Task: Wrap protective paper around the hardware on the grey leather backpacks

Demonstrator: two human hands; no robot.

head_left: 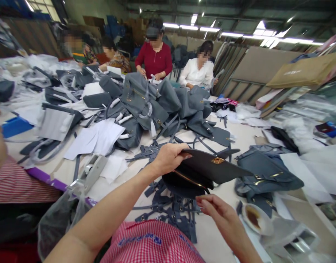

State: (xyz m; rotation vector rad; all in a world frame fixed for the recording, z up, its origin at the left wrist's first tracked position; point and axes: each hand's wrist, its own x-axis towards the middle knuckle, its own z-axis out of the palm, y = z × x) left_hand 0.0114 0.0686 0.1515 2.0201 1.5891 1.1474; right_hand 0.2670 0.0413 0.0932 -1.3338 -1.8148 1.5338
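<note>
A dark handbag [208, 170] is tilted up over the table in front of me, its flap raised and a gold clasp on the flap. My left hand [172, 157] is closed round the flap's left end, thumb on top. Under the flap, the bag's mouth shows a gold zip and a black inside. My right hand [215, 208] is at the bag's lower edge with thumb and fingertips pinched together. Whatever lies between those fingertips is too small to make out. Below the bag lie several blue-grey straps [170, 210] with metal eyelets.
A heap of blue-grey bags [162, 98] fills the table's middle. Another bag [269, 171] lies right, near a cup of brown stuff [254, 219] and a tape dispenser [296, 241]. A second dispenser [92, 170] and white paper sheets [95, 138] are left. Several people work across the table.
</note>
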